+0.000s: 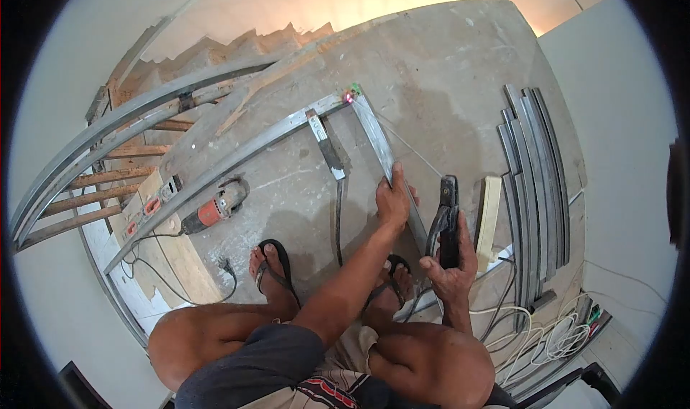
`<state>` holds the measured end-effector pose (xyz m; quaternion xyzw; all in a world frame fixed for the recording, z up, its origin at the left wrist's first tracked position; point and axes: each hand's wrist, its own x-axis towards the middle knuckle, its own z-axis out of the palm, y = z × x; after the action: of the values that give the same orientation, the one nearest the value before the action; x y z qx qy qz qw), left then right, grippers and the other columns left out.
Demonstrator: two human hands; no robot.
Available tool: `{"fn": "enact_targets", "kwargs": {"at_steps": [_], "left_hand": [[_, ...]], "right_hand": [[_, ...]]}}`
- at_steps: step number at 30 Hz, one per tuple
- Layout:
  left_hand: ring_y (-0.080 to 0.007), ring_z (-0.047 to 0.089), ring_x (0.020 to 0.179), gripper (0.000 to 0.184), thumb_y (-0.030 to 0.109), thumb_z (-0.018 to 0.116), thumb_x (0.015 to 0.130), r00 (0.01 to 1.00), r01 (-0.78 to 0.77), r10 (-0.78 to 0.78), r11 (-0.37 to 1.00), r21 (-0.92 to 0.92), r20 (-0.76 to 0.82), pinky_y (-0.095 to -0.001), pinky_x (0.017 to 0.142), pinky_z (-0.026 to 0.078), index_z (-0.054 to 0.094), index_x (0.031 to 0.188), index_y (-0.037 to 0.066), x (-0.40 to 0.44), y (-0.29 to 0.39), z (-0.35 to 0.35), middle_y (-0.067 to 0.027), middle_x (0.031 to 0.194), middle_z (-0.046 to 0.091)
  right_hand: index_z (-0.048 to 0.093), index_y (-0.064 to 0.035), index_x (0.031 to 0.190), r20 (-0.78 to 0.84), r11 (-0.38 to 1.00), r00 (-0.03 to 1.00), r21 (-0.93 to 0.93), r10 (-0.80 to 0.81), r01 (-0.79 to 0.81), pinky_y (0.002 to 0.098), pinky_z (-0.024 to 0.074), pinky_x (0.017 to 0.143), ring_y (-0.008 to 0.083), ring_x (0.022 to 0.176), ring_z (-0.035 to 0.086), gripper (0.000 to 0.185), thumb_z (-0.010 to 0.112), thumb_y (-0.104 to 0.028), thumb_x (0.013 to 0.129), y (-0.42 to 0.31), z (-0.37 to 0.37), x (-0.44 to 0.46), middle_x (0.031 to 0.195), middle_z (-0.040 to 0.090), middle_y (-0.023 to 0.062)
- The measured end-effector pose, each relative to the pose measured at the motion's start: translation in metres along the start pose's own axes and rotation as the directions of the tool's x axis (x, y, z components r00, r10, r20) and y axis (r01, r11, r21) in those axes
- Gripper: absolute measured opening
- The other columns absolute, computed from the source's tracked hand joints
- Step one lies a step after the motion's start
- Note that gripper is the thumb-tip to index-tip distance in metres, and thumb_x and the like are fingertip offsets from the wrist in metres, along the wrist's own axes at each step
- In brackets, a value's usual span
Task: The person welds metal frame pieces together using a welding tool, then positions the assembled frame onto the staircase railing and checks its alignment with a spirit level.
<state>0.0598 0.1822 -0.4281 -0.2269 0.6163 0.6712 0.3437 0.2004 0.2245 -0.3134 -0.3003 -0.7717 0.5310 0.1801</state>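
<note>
My left hand (394,199) grips a square metal tube (375,137), fingers wrapped round its near part. My right hand (454,265) is closed round a black welding electrode holder (448,218). A thin welding rod (406,144) runs from the holder to the far corner, where the tube meets a long metal tube (251,147). A small pinkish-red glow and a green spot show at that joint. Clipped to the long tube near the corner is a ground clamp (325,143), its thick cable trailing back towards my feet.
A red angle grinder (214,208) and a spirit level (152,206) lie at the left. Several metal tubes (535,186) are laid side by side at the right, near a pale block (489,218) and coiled cables (564,337). Curved railing (144,118) and stairs border the left.
</note>
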Motion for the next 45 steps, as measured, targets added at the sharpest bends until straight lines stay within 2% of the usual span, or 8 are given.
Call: {"fn": "enact_targets", "kwargs": {"at_steps": [6,8,9,13,18,25,35,45], "left_hand": [[-0.0189,0.059,0.051,0.053,0.055,0.050,0.100,1.000,0.009,-0.008,0.999,-0.053,0.019,-0.0325,0.048,0.049,0.053,0.093,0.002,0.005,-0.006,0.000,-0.0081,0.066,0.058],[-0.0172,0.059,0.053,0.056,0.055,0.049,0.100,1.000,0.029,-0.029,0.999,-0.044,0.003,-0.0312,0.049,0.049,0.055,0.098,0.000,-0.009,0.007,-0.007,-0.0097,0.068,0.060],[-0.0175,0.059,0.052,0.054,0.054,0.049,0.101,0.969,-0.246,0.248,0.947,0.208,0.018,-0.0319,0.049,0.049,0.056,0.098,0.000,-0.037,0.037,-0.015,-0.0100,0.069,0.061],[-0.0198,0.059,0.054,0.055,0.055,0.046,0.102,0.387,-0.481,0.805,0.592,0.646,-0.450,-0.0351,0.054,0.050,0.059,0.093,0.002,-0.069,0.074,0.008,-0.0086,0.069,0.063],[-0.0218,0.063,0.066,0.060,0.056,0.054,0.097,0.979,-0.122,0.163,0.950,0.289,-0.123,-0.0374,0.063,0.052,0.056,0.117,-0.001,-0.014,0.020,-0.007,-0.0126,0.079,0.066],[-0.0276,0.066,0.064,0.094,0.080,0.037,0.090,0.986,-0.008,0.098,0.835,0.550,-0.135,-0.0447,0.064,0.051,0.068,0.091,-0.009,0.039,-0.044,-0.014,-0.0245,0.083,0.069],[-0.0138,0.057,0.058,0.063,0.066,0.053,0.094,0.992,-0.108,0.108,0.994,-0.015,0.068,-0.0331,0.053,0.048,0.055,0.083,0.004,0.026,-0.035,-0.011,-0.0058,0.065,0.057],[-0.0204,0.060,0.051,0.063,0.065,0.053,0.094,1.000,0.005,-0.005,0.999,-0.032,-0.009,-0.0359,0.049,0.050,0.053,0.092,0.002,0.003,-0.004,-0.001,-0.0086,0.065,0.059]], "right_hand": [[0.042,0.0047,0.146,0.006,0.999,1.000,-0.035,-0.009,0.009,0.0279,0.0422,0.056,0.0129,0.065,0.050,0.105,0.084,-0.056,0.071,-0.001,-0.001,-0.001,0.088,0.059,0.0061],[0.036,0.0042,0.150,0.072,0.995,0.993,0.001,0.098,-0.099,0.0225,0.0469,0.067,0.0096,0.082,0.055,0.111,0.091,-0.045,0.068,-0.003,-0.005,-0.004,0.112,0.059,0.0047],[0.036,0.0057,0.149,0.053,0.991,0.996,0.104,0.077,-0.083,0.0254,0.0478,0.078,0.0130,0.094,0.056,0.108,0.091,-0.042,0.069,-0.005,-0.003,-0.004,0.119,0.059,0.0077],[0.035,0.0094,0.148,0.044,0.984,0.999,0.180,0.004,-0.011,0.0328,0.0431,0.101,0.0197,0.122,0.053,0.104,0.090,-0.038,0.073,-0.008,-0.002,-0.001,0.136,0.054,0.0147],[0.038,0.0039,0.149,0.047,0.982,0.996,0.172,0.076,-0.083,0.0283,0.0460,0.087,0.0139,0.103,0.054,0.104,0.090,-0.042,0.071,-0.006,-0.004,-0.007,0.126,0.058,0.0095],[0.039,-0.0007,0.150,0.031,0.961,0.994,0.253,0.109,-0.113,0.0242,0.0442,0.075,0.0081,0.090,0.051,0.102,0.091,-0.040,0.071,0.005,0.001,-0.013,0.112,0.057,0.0006],[0.050,0.0056,0.137,0.001,0.988,1.000,0.155,0.006,-0.006,0.0357,0.0503,0.091,0.0212,0.107,0.062,0.088,0.088,-0.043,0.073,0.000,-0.003,-0.002,0.119,0.063,0.0112],[0.039,0.0012,0.149,0.021,0.992,0.998,0.103,0.067,-0.069,0.0213,0.0422,0.062,0.0069,0.077,0.050,0.108,0.093,-0.042,0.066,0.007,-0.001,-0.006,0.111,0.060,0.0021]]}}
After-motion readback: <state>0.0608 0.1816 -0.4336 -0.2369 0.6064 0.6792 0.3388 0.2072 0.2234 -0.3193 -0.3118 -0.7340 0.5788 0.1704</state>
